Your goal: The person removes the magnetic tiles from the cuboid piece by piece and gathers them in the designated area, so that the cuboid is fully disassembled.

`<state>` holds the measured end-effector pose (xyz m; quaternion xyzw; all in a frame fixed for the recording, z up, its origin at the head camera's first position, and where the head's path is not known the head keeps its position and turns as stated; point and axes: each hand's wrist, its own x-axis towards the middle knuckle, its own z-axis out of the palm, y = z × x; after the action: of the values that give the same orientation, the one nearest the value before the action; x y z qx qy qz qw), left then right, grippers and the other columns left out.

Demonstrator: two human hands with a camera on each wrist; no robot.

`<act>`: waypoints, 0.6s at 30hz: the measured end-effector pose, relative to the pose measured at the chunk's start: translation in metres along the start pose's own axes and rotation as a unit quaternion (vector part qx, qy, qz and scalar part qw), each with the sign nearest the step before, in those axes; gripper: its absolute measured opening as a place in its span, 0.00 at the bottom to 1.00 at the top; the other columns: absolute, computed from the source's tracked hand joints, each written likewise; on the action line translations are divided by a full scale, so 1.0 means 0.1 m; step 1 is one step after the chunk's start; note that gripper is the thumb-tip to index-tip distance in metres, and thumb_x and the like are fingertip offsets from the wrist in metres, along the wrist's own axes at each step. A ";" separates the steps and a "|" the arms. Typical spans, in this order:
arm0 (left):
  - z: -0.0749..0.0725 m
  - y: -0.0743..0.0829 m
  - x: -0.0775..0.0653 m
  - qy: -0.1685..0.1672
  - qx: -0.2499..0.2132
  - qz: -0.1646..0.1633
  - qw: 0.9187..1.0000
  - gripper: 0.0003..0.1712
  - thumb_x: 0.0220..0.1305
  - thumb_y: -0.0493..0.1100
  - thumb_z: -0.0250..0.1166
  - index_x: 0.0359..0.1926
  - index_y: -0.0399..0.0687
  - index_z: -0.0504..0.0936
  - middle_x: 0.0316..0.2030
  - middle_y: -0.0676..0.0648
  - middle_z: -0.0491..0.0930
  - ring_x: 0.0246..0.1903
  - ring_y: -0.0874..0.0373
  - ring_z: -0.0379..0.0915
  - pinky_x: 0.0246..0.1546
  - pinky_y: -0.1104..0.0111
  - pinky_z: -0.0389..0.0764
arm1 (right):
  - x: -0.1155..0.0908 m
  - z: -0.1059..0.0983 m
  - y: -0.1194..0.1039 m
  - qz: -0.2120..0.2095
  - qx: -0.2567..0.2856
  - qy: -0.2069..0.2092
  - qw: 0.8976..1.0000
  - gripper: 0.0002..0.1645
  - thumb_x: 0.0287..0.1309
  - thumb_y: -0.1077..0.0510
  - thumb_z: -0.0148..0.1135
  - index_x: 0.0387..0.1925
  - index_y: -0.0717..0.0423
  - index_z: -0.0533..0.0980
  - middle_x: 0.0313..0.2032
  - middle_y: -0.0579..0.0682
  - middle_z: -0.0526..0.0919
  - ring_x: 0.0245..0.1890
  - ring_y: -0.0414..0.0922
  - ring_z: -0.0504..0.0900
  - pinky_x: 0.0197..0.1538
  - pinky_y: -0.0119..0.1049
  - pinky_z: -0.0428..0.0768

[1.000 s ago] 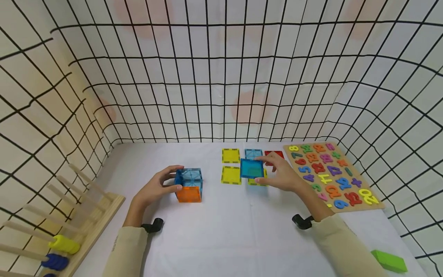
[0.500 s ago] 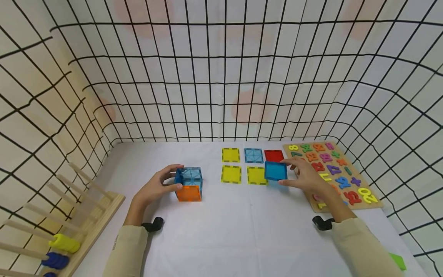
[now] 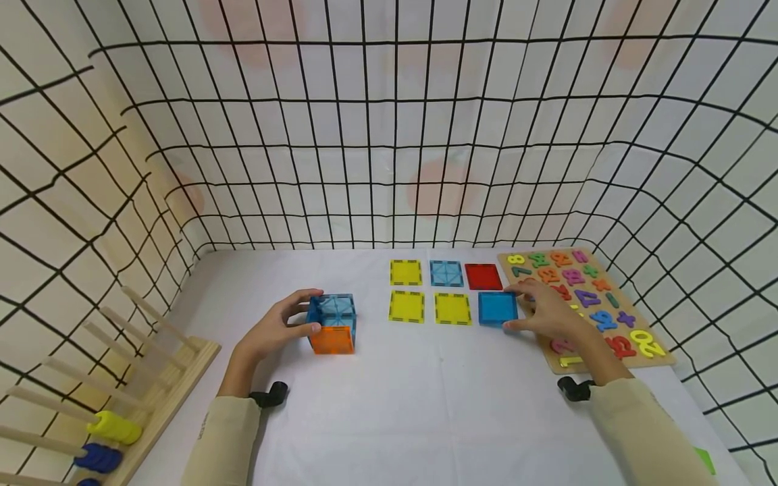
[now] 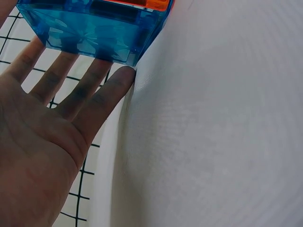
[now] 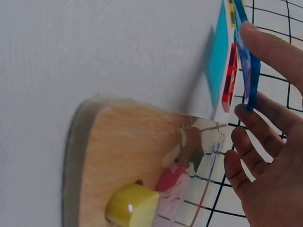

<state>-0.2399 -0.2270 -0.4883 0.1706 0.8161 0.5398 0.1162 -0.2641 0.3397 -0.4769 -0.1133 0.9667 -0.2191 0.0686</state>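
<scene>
An open-topped box of blue magnetic tiles with an orange front tile (image 3: 333,340) stands left of centre. My left hand (image 3: 278,325) holds its left side, thumb at the front corner and index finger at the back; in the left wrist view the fingers reach to its blue wall (image 4: 90,35). A blue magnetic tile (image 3: 496,308) is pinched at its right edge by my right hand (image 3: 543,310). The right wrist view shows thumb and fingertips on that blue tile (image 5: 252,78), just above the cloth.
Yellow tiles (image 3: 406,306), a light blue tile (image 3: 446,273) and a red tile (image 3: 483,277) lie flat at the back. A wooden number puzzle board (image 3: 653,359) lies under the right forearm. A wooden peg stand (image 3: 176,391) is at left. Black grid panels (image 3: 389,145) surround the table.
My right hand has carried the blue tile rightward from above the middle tiles and lowered it beside the rightmost yellow tile. The left hand and the box have stayed in place.
</scene>
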 end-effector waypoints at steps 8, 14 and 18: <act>-0.01 -0.02 0.00 0.002 0.000 -0.002 1.000 0.39 0.66 0.48 0.72 0.74 0.60 0.67 0.73 0.50 0.67 0.73 0.37 0.61 0.70 0.32 0.62 | 0.05 0.04 -0.04 -0.027 -0.024 -0.005 0.999 0.53 0.48 0.35 0.79 0.71 0.53 0.71 0.66 0.64 0.68 0.65 0.64 0.65 0.65 0.71 0.71; 0.00 -0.03 0.01 0.004 0.000 -0.003 1.000 0.39 0.66 0.46 0.72 0.74 0.59 0.67 0.73 0.47 0.66 0.74 0.36 0.60 0.70 0.32 0.63 | 0.08 0.07 -0.07 -0.035 -0.066 -0.014 0.997 0.51 0.50 0.39 0.78 0.71 0.56 0.72 0.67 0.66 0.69 0.67 0.67 0.64 0.63 0.72 0.72; 0.00 -0.03 0.01 0.000 0.005 0.003 1.000 0.39 0.67 0.45 0.71 0.75 0.57 0.66 0.73 0.47 0.66 0.74 0.35 0.59 0.70 0.32 0.64 | 0.09 0.07 -0.08 -0.034 -0.077 -0.019 0.996 0.51 0.50 0.39 0.77 0.71 0.56 0.72 0.68 0.67 0.68 0.68 0.68 0.63 0.63 0.73 0.72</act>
<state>-0.2414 -0.2274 -0.4907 0.1733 0.8185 0.5358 0.1136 -0.2701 0.3281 -0.4804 -0.1554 0.9748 -0.1435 0.0705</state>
